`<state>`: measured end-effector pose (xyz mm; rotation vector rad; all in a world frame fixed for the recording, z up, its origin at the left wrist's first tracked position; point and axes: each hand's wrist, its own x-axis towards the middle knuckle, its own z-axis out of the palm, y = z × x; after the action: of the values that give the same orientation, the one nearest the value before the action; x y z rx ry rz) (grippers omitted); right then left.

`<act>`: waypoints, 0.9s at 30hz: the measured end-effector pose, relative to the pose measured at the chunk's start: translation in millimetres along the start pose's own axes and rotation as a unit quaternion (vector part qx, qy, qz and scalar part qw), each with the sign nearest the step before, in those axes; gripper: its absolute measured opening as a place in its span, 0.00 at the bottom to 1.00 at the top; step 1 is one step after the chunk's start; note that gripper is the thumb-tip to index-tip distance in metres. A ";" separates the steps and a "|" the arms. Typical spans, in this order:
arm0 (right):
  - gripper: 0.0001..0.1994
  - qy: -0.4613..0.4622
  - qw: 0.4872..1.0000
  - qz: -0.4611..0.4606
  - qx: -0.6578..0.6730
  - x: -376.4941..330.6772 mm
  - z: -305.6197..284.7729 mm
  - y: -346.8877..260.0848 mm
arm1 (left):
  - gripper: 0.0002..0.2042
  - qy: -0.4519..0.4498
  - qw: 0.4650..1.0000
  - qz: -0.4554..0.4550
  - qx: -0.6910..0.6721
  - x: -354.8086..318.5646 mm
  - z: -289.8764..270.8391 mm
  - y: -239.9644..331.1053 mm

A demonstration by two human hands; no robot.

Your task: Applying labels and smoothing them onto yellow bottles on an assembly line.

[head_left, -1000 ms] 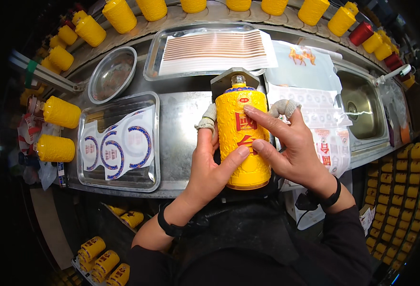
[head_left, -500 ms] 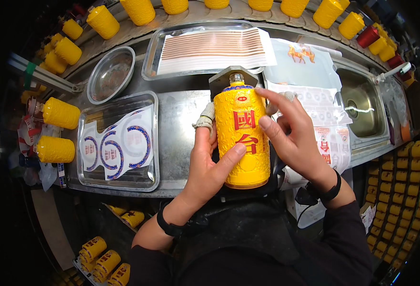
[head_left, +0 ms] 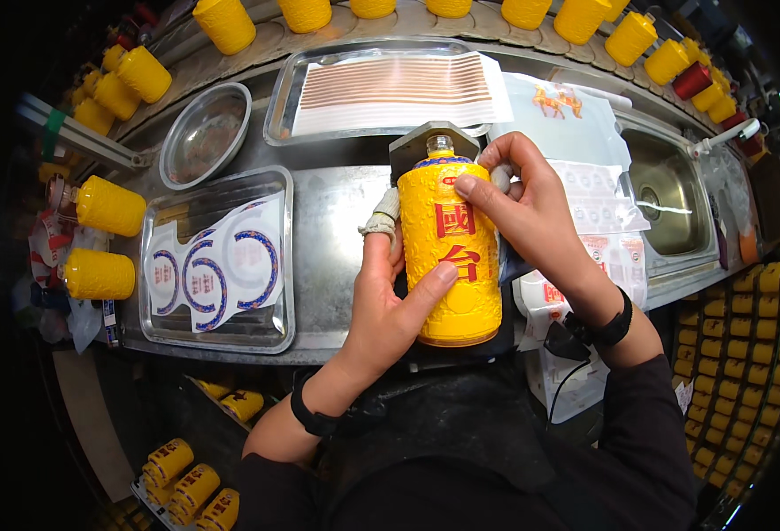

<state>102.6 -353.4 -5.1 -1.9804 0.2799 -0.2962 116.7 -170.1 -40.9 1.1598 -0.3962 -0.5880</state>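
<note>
A yellow embossed bottle [head_left: 461, 323] with a clear glass neck stands nearly upright before me, red characters down its front and a blue patterned band at its shoulder. My left hand [head_left: 388, 305] is closed round its left side, thumb across the front and a whitish finger cover on one finger. My right hand [head_left: 545, 212] grips the upper right shoulder, its thumb pressed over the small red emblem and its bent fingers at the side. Behind the bottle's neck sits a grey metal block [head_left: 407, 146]. Some right fingertips are hidden.
On the left, a metal tray [head_left: 291, 332] holds blue curved decals, beside a steel bowl [head_left: 246, 111]. A back tray [head_left: 275, 133] carries a brown-striped sheet. Decal sheets [head_left: 589, 190] lie right, near a sink [head_left: 664, 239]. Yellow bottles line a conveyor [head_left: 354, 35].
My right thumb has moved up onto the emblem, and the raised index finger has bent back. Bottles on the conveyor have shifted. A white streak, apparently water, now shows in the sink.
</note>
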 end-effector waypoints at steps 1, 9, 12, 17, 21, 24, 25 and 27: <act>0.17 0.004 1.000 -0.004 -0.006 0.5 0.7 -0.5 | 0.34 -0.001 1.000 -0.002 -0.001 -0.1 -0.4 -0.1; 0.17 0.002 1.000 0.010 -0.013 -1.1 0.4 0.7 | 0.35 -0.003 1.000 0.005 0.001 0.3 -1.7 -1.7; 0.15 -0.001 0.999 0.007 0.048 -0.4 0.9 5.7 | 0.36 -0.003 1.000 0.002 -0.009 2.3 -3.1 0.3; 0.14 -0.006 0.992 0.023 0.121 -3.7 -2.1 12.9 | 0.28 0.014 0.999 -0.007 -0.049 19.3 -8.2 10.9; 0.14 -0.015 0.990 0.025 0.138 -11.4 -1.4 11.6 | 0.26 0.026 0.995 -0.033 -0.086 29.4 -7.8 18.9; 0.16 -0.012 0.986 0.027 0.163 -14.6 1.7 9.2 | 0.27 0.049 0.994 -0.044 -0.088 33.6 -1.9 16.0; 0.17 -0.013 0.986 0.031 0.166 -14.8 2.5 8.6 | 0.27 0.047 0.994 -0.037 -0.092 34.2 -0.9 14.9; 0.18 -0.019 0.985 0.031 0.171 -14.5 3.8 8.2 | 0.27 0.059 0.994 -0.050 -0.073 34.4 -0.5 13.2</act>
<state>89.7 -348.8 -15.3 -1.6334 0.2484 -0.2475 147.0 -187.4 -29.0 1.0716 -0.1925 -0.6215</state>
